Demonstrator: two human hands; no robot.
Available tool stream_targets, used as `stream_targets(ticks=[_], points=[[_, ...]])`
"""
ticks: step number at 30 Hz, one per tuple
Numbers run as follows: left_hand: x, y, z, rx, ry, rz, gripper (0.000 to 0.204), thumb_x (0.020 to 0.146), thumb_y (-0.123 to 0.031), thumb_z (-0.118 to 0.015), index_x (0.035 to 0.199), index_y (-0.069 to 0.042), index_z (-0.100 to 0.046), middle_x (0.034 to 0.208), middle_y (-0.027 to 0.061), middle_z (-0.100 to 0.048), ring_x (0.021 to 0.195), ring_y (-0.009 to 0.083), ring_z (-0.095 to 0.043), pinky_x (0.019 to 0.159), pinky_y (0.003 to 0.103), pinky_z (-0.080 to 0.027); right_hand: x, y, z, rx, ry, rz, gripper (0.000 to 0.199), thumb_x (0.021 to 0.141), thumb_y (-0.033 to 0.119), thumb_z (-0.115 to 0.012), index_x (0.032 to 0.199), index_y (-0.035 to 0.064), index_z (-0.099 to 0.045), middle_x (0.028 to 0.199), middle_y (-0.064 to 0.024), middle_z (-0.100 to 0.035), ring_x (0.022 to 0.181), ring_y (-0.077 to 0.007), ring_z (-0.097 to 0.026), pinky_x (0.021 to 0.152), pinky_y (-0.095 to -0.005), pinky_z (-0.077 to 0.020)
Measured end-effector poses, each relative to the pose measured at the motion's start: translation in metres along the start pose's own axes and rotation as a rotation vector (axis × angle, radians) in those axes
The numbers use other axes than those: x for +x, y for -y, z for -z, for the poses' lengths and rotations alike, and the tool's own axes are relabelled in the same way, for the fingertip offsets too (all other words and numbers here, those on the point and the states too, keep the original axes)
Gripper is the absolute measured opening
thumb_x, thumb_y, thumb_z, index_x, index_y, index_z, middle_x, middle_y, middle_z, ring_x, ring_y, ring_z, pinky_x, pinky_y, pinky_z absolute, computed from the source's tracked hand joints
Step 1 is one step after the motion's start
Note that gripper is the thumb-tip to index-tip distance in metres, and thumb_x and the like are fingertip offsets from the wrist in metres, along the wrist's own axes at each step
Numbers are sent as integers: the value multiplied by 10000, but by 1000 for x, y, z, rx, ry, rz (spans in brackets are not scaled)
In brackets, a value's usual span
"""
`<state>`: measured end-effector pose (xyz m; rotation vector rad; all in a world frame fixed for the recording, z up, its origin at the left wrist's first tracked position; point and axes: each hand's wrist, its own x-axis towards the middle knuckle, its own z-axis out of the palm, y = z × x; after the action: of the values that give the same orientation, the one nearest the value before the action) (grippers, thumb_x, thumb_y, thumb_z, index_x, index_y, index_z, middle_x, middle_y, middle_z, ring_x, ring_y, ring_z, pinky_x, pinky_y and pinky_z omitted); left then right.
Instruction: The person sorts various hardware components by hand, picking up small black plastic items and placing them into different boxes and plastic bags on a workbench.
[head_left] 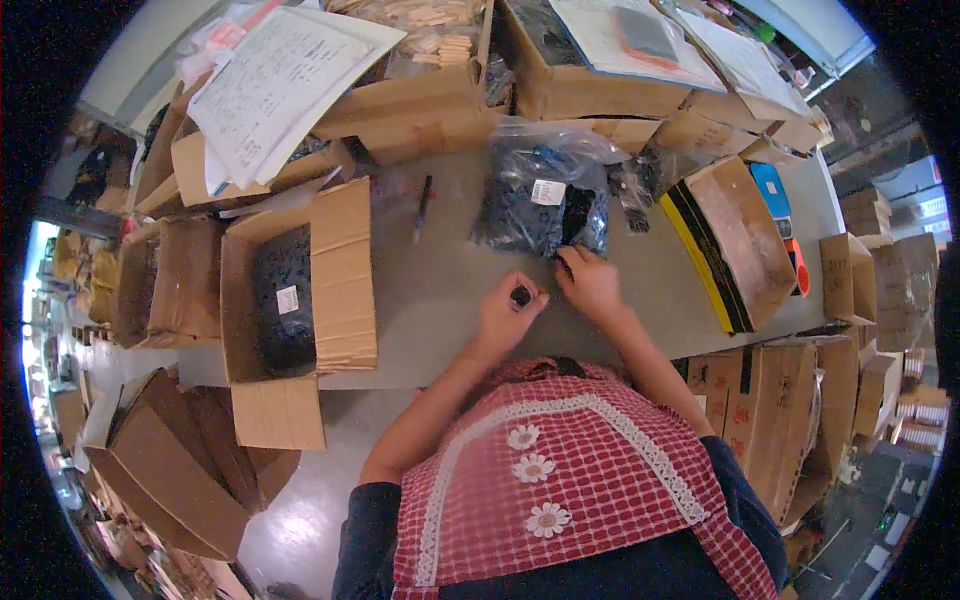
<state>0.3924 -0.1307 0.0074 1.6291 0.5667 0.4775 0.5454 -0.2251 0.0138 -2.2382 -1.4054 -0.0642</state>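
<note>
My left hand (500,322) is closed around a small dark round piece (521,296), which shows between the thumb and fingers. Just right of it and a little farther away, my right hand (597,287) has its fingers curled together at the near edge of a clear plastic bag (505,215). What those fingertips hold is hidden. The bag lies on the grey table (420,290), filled with dark small parts and marked with a white label (548,192). Black parts (578,215) show at its right side.
An open carton (345,290) with a labelled bag of dark parts stands at left. A dark pen (424,205) lies beyond it. At right are a carton with a yellow-black edge (735,245) and a blue box (770,190). Cartons topped with papers (290,80) line the back.
</note>
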Motion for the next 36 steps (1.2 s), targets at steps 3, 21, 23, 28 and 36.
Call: stream_targets(ticks=[3,21,23,28,36], points=[[1,4,0,59,-53,-108,199,788,-141,-714,843,-61,-541,777,32,-602,691,99,-547,610,257,-450,-6,-10,6,166,-71,-47,246,768,164,-646,1000,87,-623,874,-114,-656,727,-318,-644,655,-403,-525],[3,-7,2,75,-17,-41,188,787,-109,-705,826,-40,-535,750,64,-579,703,139,-562,679,274,-463,-9,-8,-1,150,-59,-60,310,774,145,-641,1078,87,-644,905,-128,-640,755,-322,-624,643,-389,-525],[2,-8,2,88,-39,-66,186,787,-104,-705,829,-39,-536,752,65,-581,705,136,-562,679,274,-463,-12,-14,3,344,-31,-135,286,798,146,-652,1076,81,-656,883,-106,-649,717,-283,-623,634,-355,-518],[1,-2,0,79,-15,-21,202,790,-143,-722,871,-55,-558,810,23,-609,766,99,-560,721,262,-468,-13,-12,26,1182,72,-697,219,858,89,-631,1050,-15,-655,802,-36,-615,649,-124,-573,572,-263,-470],[1,9,-1,145,165,-24,200,792,-91,-672,962,-49,-576,914,77,-649,859,156,-607,774,312,-494,-19,21,52,1235,436,-370,209,889,110,-609,1070,6,-626,829,-43,-617,684,-119,-575,592,-256,-460]])
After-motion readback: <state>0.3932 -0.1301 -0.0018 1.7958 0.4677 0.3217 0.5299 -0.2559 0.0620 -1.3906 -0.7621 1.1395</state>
